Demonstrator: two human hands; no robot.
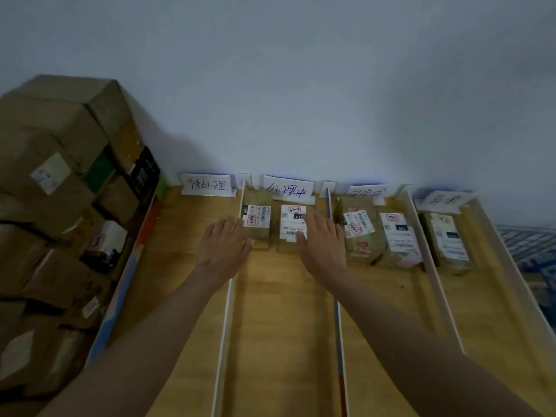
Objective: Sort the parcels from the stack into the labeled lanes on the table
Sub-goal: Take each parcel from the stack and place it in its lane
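A wooden table is split into several lanes by white dividers, each with a handwritten card at the back. In the second lane stand two small brown parcels with white labels: one at the left, one at the right. My left hand lies with straight fingers beside the left parcel, over the divider. My right hand rests flat on the right parcel's near right side. Two parcels sit in the third lane and one in the fourth.
A tall stack of cardboard boxes fills the left side beyond the table's edge. The first lane holds no parcel. A pale wall rises behind the lane cards. A patterned surface lies past the right edge.
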